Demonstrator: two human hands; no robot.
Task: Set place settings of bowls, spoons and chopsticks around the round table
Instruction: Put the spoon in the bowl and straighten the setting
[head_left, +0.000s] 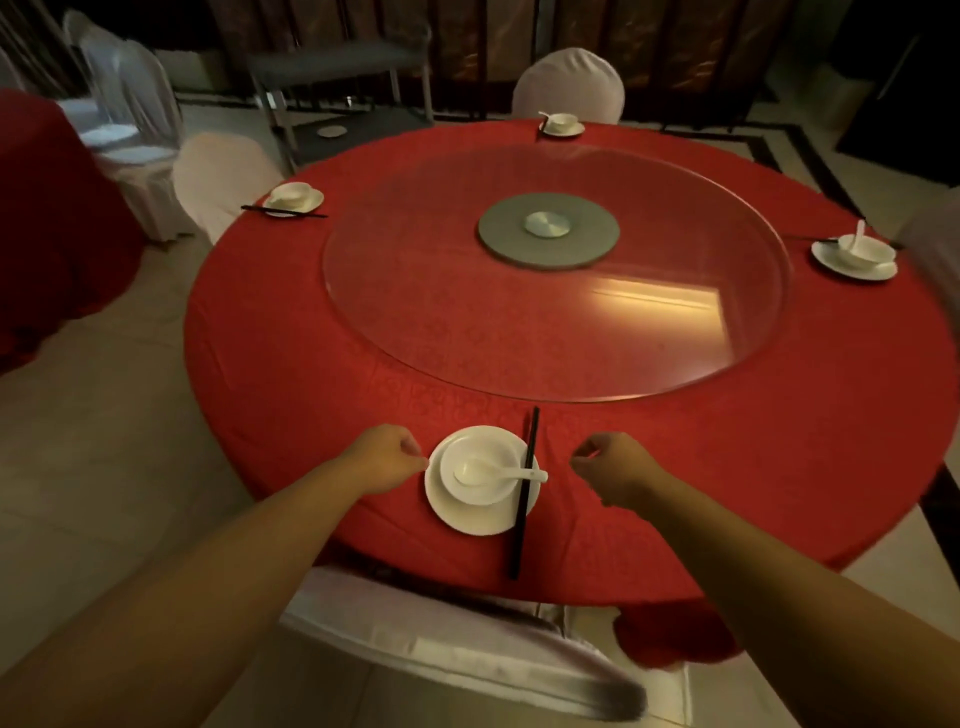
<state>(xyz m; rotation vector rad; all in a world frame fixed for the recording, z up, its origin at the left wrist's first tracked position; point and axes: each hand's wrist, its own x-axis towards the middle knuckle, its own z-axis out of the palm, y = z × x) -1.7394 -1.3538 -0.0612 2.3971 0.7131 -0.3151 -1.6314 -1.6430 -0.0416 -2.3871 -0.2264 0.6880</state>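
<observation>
At the round table (311, 332), your nearest setting lay at 6 o'clock: bowl (480, 475) on saucer (467, 514), spoon (491, 472) inside it, chopsticks (524, 493) across the saucer's right edge. Your left hand (387, 457) had curled fingers touching the saucer rim; whether it pinched it, you cannot tell. Your right hand (613, 467) hovered curled, holding nothing. Other settings lay at 10, 12 and 3 o'clock

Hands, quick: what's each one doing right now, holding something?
Left hand: fingers curled, touching the plate rim; a hold on it cannot be told.
Right hand: curled shut, holding nothing.
</observation>
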